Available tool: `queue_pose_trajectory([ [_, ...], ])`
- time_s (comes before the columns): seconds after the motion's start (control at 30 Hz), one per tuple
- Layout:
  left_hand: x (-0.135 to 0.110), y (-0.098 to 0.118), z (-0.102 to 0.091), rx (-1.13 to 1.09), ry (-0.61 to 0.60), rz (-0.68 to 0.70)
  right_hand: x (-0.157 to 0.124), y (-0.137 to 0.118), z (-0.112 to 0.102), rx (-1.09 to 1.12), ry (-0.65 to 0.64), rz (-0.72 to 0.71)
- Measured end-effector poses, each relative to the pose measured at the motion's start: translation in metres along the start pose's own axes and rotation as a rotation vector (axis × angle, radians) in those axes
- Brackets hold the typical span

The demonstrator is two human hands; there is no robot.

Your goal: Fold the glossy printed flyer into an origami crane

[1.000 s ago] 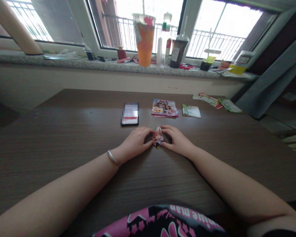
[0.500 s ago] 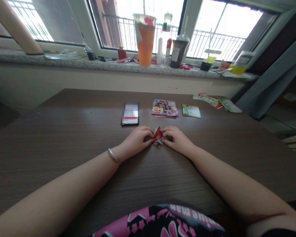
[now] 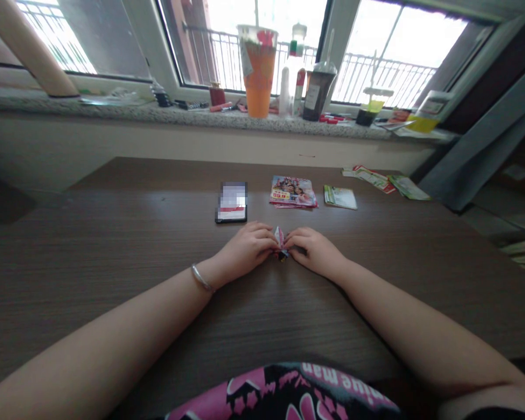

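A small piece of folded printed paper, pink and white at its pointed top and darker below, is held low over the dark wooden table. My left hand pinches its left side, fingers closed. On the opposite side, the thumb and fingertips of my right hand grip it. Both hands cover parts of the paper, so its full shape is hidden. Just beyond them lie a stack of printed flyers and, further left, a phone with a blurred screen.
A small stack of pale green-white leaflets lies right of the flyers. More coloured paper strips are at the far right corner. Along the granite windowsill stand an orange drink cup, a dark drink cup and several bottles.
The folded paper has turned or been folded over: its red upper face now looks pink-white and narrower. My left hand has shifted slightly right, covering more of it.
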State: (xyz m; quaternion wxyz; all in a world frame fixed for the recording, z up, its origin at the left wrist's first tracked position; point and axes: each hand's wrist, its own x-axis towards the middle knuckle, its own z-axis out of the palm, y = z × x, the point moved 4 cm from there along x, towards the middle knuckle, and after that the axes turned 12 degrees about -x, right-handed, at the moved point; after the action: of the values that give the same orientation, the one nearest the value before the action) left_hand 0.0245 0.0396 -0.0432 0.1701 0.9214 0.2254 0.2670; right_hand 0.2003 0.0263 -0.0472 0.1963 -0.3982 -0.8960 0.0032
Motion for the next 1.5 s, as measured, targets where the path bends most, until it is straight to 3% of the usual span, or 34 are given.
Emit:
queue_pose_trajectory([
  [0.37, 0.002, 0.006, -0.002, 0.066, -0.060, 0.081, -0.002, -0.007, -0.006, -0.036, -0.033, -0.034],
  [0.87, 0.002, 0.021, -0.005, 0.383, -0.244, 0.090, -0.002, -0.017, -0.009, -0.286, -0.143, -0.039],
  [1.27, -0.002, 0.021, -0.008, 0.353, -0.284, 0.058, -0.008, -0.004, -0.015, -0.121, -0.116, -0.013],
  [1.5, -0.002, 0.023, -0.008, 0.379, -0.281, 0.022, -0.008, -0.005, -0.016, -0.184, -0.123, -0.023],
])
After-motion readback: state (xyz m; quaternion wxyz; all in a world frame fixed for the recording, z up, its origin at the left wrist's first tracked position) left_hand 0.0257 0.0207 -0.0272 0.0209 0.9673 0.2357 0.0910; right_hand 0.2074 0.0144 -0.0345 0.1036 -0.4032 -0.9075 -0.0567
